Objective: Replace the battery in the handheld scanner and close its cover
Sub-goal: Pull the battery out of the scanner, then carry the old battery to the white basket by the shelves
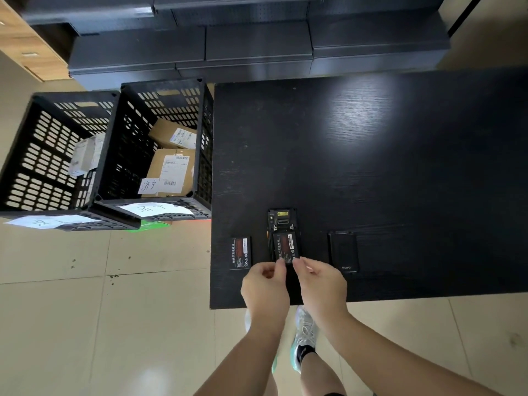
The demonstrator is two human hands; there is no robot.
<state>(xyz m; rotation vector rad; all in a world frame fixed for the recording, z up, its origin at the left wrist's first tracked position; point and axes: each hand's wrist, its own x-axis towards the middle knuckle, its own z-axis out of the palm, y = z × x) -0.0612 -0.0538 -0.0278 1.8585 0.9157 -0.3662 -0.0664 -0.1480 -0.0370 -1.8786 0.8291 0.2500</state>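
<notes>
My scanner (pixel 282 224) lies face down on the black table (pixel 371 167) near its front edge, back open, with a small yellow label showing near its top end. A battery (pixel 285 247) sits in its compartment, tilted a little, its black label carrying a red patch, a barcode strip and a column of white characters too small for me to read. My left hand (pixel 265 290) pinches at the battery's near left corner with thumb and forefinger, the other fingers curled in; my right hand (pixel 321 281) does the same at the near right corner, fingertips touching the battery's lower edge. Whether I truly grip it or only press on it, I cannot tell. A second battery (pixel 240 253) lies flat on the table just left of the scanner, with the same red patch and white vertical characters on black. To the right, apart from the scanner, lies the black cover (pixel 343 251), and I can read "urovo" in pale letters near its lower end. Left of the table stand two black slotted crates (pixel 120 155) holding cardboard parcels (pixel 171 170) with printed shipping labels and barcodes; white paper sheets (pixel 151 209) with handwritten characters lie on their near rims.
</notes>
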